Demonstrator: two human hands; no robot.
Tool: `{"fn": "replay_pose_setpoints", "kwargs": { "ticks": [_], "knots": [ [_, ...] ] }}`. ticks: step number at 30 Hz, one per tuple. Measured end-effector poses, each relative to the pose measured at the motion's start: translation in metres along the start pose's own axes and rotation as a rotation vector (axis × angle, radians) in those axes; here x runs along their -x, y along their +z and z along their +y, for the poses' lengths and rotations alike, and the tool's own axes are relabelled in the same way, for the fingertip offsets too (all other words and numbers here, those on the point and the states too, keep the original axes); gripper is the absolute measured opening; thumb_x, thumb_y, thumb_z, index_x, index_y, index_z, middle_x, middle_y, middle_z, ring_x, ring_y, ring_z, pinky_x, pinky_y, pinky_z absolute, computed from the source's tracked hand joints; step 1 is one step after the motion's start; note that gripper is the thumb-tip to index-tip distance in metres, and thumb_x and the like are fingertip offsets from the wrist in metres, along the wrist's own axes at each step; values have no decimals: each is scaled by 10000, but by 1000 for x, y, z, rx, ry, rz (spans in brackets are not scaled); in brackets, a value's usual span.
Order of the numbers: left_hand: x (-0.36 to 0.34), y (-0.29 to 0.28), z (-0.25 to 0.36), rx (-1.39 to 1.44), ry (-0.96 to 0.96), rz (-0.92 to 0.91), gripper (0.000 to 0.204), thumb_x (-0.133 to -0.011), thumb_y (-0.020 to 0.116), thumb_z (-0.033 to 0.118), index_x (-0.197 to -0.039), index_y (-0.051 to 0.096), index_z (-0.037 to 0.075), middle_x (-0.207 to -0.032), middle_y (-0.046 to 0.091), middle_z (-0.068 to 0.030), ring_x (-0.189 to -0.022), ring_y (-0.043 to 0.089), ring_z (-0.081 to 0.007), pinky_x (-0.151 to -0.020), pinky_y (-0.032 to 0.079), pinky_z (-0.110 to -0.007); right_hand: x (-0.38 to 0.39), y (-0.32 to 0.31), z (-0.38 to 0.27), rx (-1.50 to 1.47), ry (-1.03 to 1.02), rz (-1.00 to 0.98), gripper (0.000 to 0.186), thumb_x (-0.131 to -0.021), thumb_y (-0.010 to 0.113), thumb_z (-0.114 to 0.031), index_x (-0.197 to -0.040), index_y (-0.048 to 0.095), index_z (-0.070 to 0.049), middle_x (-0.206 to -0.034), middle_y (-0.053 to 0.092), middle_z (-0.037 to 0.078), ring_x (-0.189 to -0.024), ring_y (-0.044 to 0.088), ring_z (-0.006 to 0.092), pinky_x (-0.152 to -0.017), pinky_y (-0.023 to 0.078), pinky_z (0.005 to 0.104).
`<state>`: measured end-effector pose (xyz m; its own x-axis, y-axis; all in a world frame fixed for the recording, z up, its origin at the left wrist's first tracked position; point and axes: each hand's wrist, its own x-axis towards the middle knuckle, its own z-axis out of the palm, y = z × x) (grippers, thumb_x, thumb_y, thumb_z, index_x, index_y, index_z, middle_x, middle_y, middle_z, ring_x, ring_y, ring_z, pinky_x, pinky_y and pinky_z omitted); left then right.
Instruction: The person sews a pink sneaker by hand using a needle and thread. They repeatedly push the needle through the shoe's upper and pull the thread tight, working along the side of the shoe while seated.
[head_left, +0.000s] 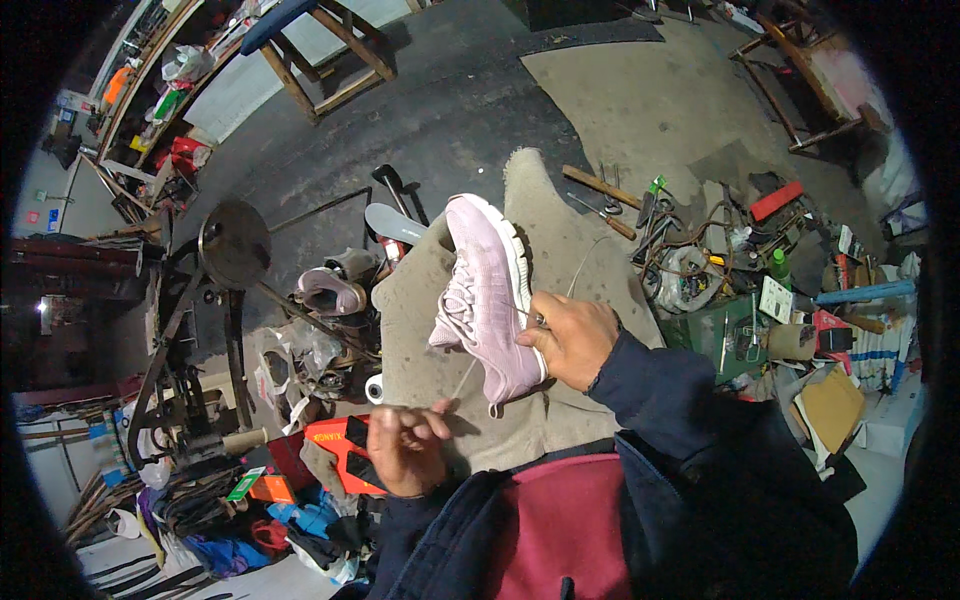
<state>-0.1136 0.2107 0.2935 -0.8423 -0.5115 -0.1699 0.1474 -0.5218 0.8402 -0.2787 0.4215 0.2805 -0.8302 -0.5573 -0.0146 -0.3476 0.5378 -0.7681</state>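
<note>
From my remote view, the pink shoe [482,270] lies on its side across the beige cloth [415,330] over the lap, toe pointing away, heel nearest the body, white sole [518,262] turned right. I judge that working the sole edge well calls for bracing the shoe firmly against the lap, keeping the small metal tool [541,320] square to the edge, and drawing the thread [580,268] evenly without snagging the laces [457,305]. The right hand [577,342] is closed around that tool, thumb against the rear sole edge, forearm reaching in from the lower right. The left hand [408,448] sits off the shoe, below its heel, fingers loosely curled; whether they pinch thread, I can't tell.
</note>
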Motion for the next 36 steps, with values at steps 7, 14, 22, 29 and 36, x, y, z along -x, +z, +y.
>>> {"fn": "replay_pose_setpoints", "kwargs": {
  "ticks": [7, 14, 22, 29, 36],
  "knots": [
    [18, -158, 43, -200, 17, 328, 341, -1039, 589, 442, -917, 643, 128, -829, 660, -21, -791, 666, -230, -750, 554, -388, 1, -5, 3, -87, -9, -40, 293, -930, 701, -289, -1011, 547, -54, -942, 679, 211, -876, 663, 468, -707, 487, 567],
    [35, -215, 86, -859, -373, 640, 337, -1018, 622, 339, -1204, 580, 61, -1068, 699, -117, -1010, 703, -295, -750, 604, -411, 2, -3, 7, -84, -38, 24, 254, -915, 716, -250, -1001, 594, -44, -883, 677, 185, -813, 660, 435, -676, 480, 509],
    [21, 28, 13, -433, -103, -83, 510, -933, 669, 115, -1384, 488, -39, -1355, 591, -223, -1269, 604, -330, -1097, 493, -456, 3, -3, 7, -140, -73, 70, 227, -921, 703, -224, -986, 606, -29, -877, 678, 206, -815, 663, 441, -679, 492, 494],
    [-18, 80, 1, -465, -296, -401, 570, -960, 665, 68, -1464, 436, -68, -1430, 551, -173, -1340, 531, -264, -1138, 388, -388, 3, -8, 10, -342, -38, 147, 202, -943, 685, -197, -970, 623, -6, -812, 654, 208, -727, 656, 396, -655, 494, 432],
    [-48, 88, -38, -625, -262, -263, 340, -979, 690, 112, -1274, 616, -40, -1138, 696, -61, -972, 643, -137, -842, 533, -303, 1, -10, 19, -418, 34, 124, 185, -983, 661, -179, -970, 636, 4, -746, 656, 150, -614, 596, 178, -611, 480, 347]
  ]
}}
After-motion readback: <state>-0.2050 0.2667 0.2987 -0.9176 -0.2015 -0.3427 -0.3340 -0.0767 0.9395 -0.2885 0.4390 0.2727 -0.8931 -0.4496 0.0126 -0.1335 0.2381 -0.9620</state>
